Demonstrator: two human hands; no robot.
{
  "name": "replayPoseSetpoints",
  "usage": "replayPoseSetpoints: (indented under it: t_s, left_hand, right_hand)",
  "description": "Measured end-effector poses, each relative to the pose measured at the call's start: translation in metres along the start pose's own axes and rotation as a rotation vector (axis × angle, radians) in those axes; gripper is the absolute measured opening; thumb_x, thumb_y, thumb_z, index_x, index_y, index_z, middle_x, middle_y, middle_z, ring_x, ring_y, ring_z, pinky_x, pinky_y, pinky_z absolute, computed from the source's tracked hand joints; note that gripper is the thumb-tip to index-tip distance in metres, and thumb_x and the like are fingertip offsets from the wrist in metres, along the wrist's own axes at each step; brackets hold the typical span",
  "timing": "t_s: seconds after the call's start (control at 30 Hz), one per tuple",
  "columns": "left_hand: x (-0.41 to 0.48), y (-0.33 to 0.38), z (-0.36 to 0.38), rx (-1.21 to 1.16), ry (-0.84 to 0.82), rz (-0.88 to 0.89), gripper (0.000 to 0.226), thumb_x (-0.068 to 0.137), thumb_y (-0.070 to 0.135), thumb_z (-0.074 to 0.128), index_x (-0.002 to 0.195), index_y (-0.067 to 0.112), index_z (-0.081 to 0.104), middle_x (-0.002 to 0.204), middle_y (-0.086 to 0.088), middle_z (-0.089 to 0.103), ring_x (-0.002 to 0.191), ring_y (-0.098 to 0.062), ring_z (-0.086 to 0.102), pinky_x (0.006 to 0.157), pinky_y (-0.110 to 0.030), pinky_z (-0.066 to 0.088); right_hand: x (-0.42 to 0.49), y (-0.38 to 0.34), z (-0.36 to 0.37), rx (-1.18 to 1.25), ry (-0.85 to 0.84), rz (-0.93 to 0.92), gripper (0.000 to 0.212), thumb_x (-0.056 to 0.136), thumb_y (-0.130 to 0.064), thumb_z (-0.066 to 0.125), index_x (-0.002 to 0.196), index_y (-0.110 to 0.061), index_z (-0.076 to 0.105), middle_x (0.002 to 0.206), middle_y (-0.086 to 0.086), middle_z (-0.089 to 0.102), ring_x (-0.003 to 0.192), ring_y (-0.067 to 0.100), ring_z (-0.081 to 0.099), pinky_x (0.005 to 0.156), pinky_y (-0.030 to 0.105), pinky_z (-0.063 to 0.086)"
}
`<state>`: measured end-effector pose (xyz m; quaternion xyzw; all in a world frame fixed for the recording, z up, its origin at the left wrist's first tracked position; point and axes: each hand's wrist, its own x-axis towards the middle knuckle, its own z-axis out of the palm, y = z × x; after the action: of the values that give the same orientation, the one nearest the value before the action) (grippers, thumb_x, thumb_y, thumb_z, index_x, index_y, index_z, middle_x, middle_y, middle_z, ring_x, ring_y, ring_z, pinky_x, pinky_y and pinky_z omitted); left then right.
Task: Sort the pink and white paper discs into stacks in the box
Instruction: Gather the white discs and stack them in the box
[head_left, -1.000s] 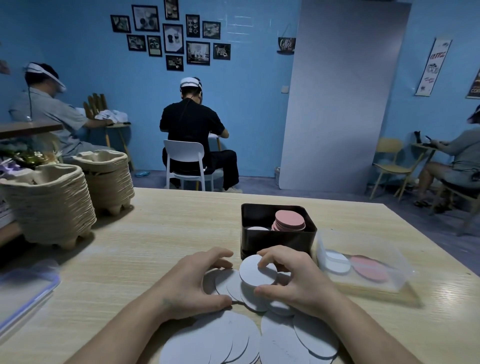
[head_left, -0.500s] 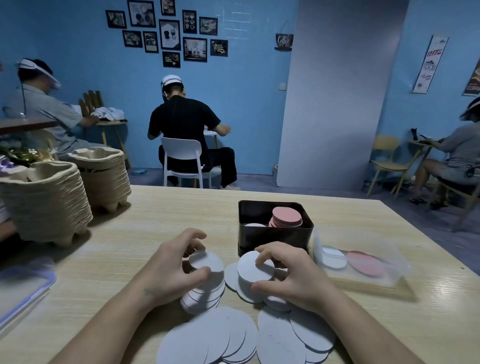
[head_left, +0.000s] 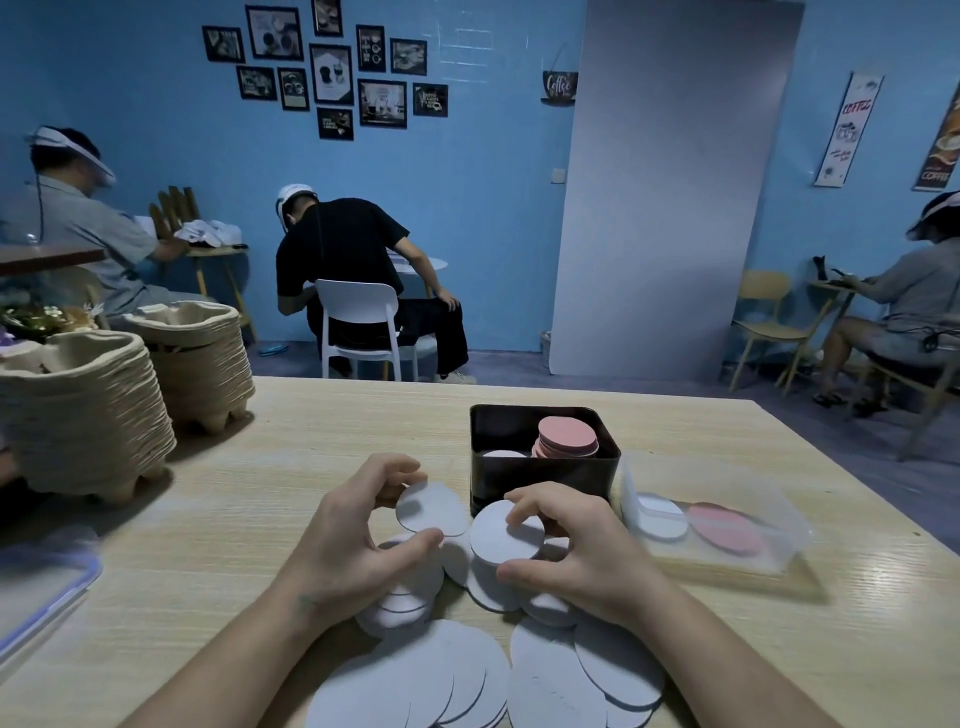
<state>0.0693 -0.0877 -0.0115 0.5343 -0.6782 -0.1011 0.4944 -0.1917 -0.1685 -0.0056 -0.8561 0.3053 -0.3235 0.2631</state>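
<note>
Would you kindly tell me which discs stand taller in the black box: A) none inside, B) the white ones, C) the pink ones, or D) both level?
C: the pink stack reaches about the box rim, while the white discs lie low inside.

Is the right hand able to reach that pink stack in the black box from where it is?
Probably yes. The black box stands open-topped just beyond the right hand, with nothing between them, and the pink stack sits high inside. The hand is pinching a white disc, though.
</note>
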Motion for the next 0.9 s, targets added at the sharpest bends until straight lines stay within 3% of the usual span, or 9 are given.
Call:
replayPoseSetpoints:
  t_s: [0.17, 0.33, 0.47, 0.57, 0.67, 0.9]
  left_hand:
    - [-0.001, 0.003, 0.009, -0.026, -0.058, 0.030, 0.056, 0.075, 0.042, 0.082, 0.124, 0.027, 0.058, 0.118, 0.018, 0.069, 0.111, -0.011, 0.068, 0.093, -0.026, 0.054]
    - [0.001, 0.004, 0.013, 0.014, -0.109, 0.054, 0.056, 0.075, 0.042, 0.084, 0.123, 0.026, 0.060, 0.117, 0.019, 0.068, 0.111, -0.009, 0.066, 0.094, -0.030, 0.054]
    - [0.000, 0.007, 0.017, 0.049, -0.166, 0.083, 0.060, 0.077, 0.043, 0.087, 0.127, 0.027, 0.059, 0.118, 0.021, 0.066, 0.113, -0.007, 0.064, 0.094, -0.031, 0.054]
    - [0.001, 0.008, 0.016, 0.032, -0.141, 0.068, 0.066, 0.075, 0.050, 0.085, 0.132, 0.029, 0.058, 0.121, 0.023, 0.065, 0.115, -0.006, 0.064, 0.094, -0.027, 0.052]
    - [0.000, 0.007, 0.013, -0.048, -0.077, 0.039, 0.058, 0.075, 0.044, 0.082, 0.126, 0.028, 0.060, 0.121, 0.019, 0.069, 0.113, -0.009, 0.068, 0.092, -0.025, 0.053]
    - [0.000, 0.005, 0.020, -0.129, -0.037, 0.022, 0.048, 0.078, 0.035, 0.082, 0.120, 0.026, 0.059, 0.114, 0.014, 0.075, 0.111, -0.013, 0.071, 0.089, -0.030, 0.057]
  right_hand:
    - [0.001, 0.001, 0.002, 0.024, 0.033, -0.026, 0.038, 0.074, -0.046, 0.086, 0.104, -0.032, 0.067, 0.127, -0.026, 0.061, 0.128, -0.002, 0.054, 0.095, 0.026, 0.052]
    - [0.004, -0.002, 0.004, 0.049, 0.064, -0.075, 0.040, 0.074, -0.042, 0.087, 0.107, -0.031, 0.067, 0.130, -0.026, 0.060, 0.129, -0.002, 0.054, 0.098, 0.020, 0.050]
    - [0.006, -0.004, 0.008, 0.004, 0.030, -0.134, 0.035, 0.075, -0.038, 0.090, 0.100, -0.026, 0.069, 0.131, -0.011, 0.064, 0.131, 0.001, 0.054, 0.101, 0.019, 0.045]
    - [0.006, -0.005, 0.007, 0.017, 0.048, -0.124, 0.033, 0.074, -0.044, 0.086, 0.096, -0.026, 0.069, 0.133, -0.009, 0.064, 0.131, 0.001, 0.054, 0.101, 0.025, 0.048]
    - [0.005, -0.005, 0.005, 0.065, 0.089, -0.100, 0.032, 0.072, -0.048, 0.084, 0.093, -0.030, 0.069, 0.133, -0.010, 0.064, 0.131, 0.002, 0.055, 0.097, 0.033, 0.054]
    - [0.004, -0.007, 0.005, 0.124, 0.100, -0.081, 0.034, 0.070, -0.044, 0.088, 0.090, -0.025, 0.068, 0.131, -0.009, 0.066, 0.130, 0.003, 0.057, 0.095, 0.032, 0.055]
